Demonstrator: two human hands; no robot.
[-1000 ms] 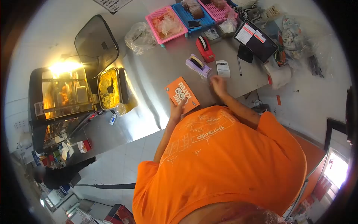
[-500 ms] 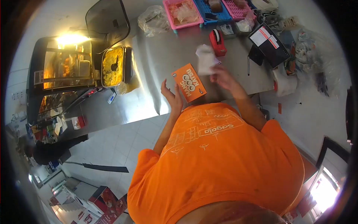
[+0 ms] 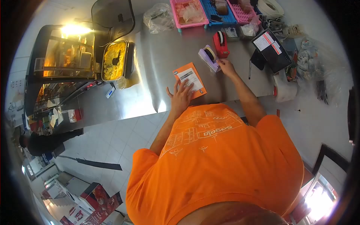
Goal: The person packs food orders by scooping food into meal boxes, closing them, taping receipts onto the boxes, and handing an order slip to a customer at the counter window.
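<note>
An orange box (image 3: 199, 91) lies on the steel counter in front of me, with a white printed slip (image 3: 192, 77) flat on its top. My left hand (image 3: 182, 95) rests on the box and slip with its fingers spread. At the front end of the purple tape dispenser (image 3: 209, 59) is my right hand (image 3: 227, 67), its fingers pinched together. Whether tape is between them is too small to make out. A red tape dispenser (image 3: 221, 44) stands just behind the purple one.
Baskets, one of them pink (image 3: 189, 13), line the counter's back edge. To the right are a tablet (image 3: 271, 50) and a paper roll (image 3: 285, 88). On the left stand a tray of yellow food (image 3: 114, 61) and a lit cabinet (image 3: 67, 54). Another person (image 3: 47, 144) is at far left.
The white slip has gone from the counter, through my right hand, onto the box. My left hand let go of the box, then came down on it. My right hand moved to the purple dispenser.
</note>
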